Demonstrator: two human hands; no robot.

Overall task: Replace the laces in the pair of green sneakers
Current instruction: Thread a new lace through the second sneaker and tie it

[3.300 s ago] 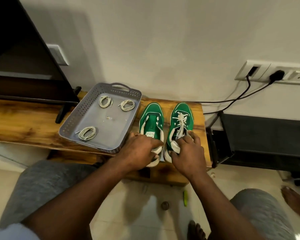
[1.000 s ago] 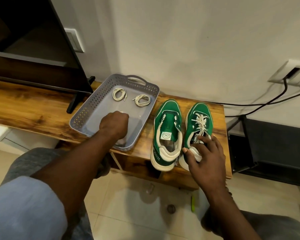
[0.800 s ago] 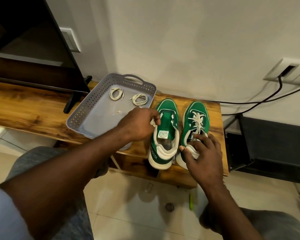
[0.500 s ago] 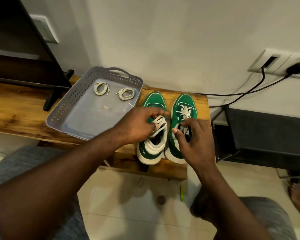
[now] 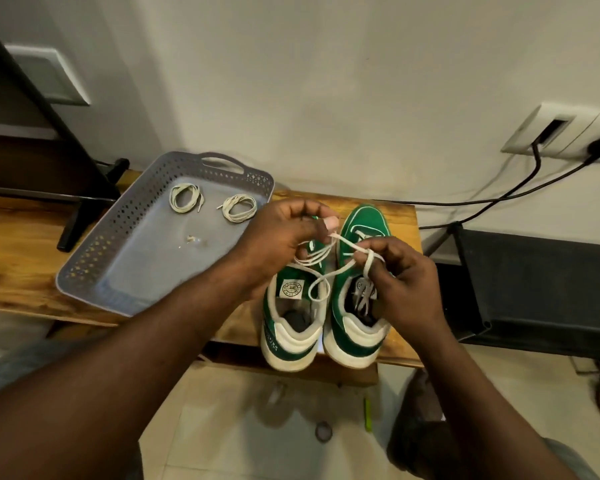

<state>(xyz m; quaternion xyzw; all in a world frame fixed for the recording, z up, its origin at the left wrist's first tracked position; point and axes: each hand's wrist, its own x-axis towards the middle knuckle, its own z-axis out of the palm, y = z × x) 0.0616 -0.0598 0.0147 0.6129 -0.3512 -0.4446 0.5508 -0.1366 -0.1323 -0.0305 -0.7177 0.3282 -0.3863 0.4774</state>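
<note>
Several pale, glossy floor tiles (image 5: pixel 222 427) lie nearest, with a small round object (image 5: pixel 323 432) and a thin green stick (image 5: pixel 368 414) on them. They run under the front edge of a low wooden table (image 5: pixel 21 258) whose top has a warm, streaked grain.

Above that edge the left hand (image 5: pixel 284 233) and right hand (image 5: pixel 406 282) are held up over two green sneakers (image 5: pixel 361 220). Each grip is narrow and holding. The left pinches a flat white lace (image 5: pixel 312 259) between thumb and fingertips, with several strands bunched below it. The right pinches the same lace farther along, and one loop hangs slack between the hands.

The sneakers stand close together at the table's right end, heels toward the person. They have green uppers over thick off-white soles and heel tabs. The left sneaker (image 5: pixel 290 336) shows an open mouth and a white label on its tongue. The right sneaker (image 5: pixel 355 334) has white lacing across its tongue.

Just left of them sits a grey plastic tray (image 5: pixel 94 251) with perforated walls and a cut-out handle. It holds two coiled laces (image 5: pixel 185 202) (image 5: pixel 239 208) near its far end and a small pale scrap (image 5: pixel 193 239).

Beyond, a black stand leg (image 5: pixel 82 214) rests on the table and a black box (image 5: pixel 534 282) sits to the right. The plain off-white wall (image 5: pixel 326 98) carries a switch plate (image 5: pixel 49 76) and a socket panel (image 5: pixel 582 126) with black cables (image 5: pixel 447 203).
</note>
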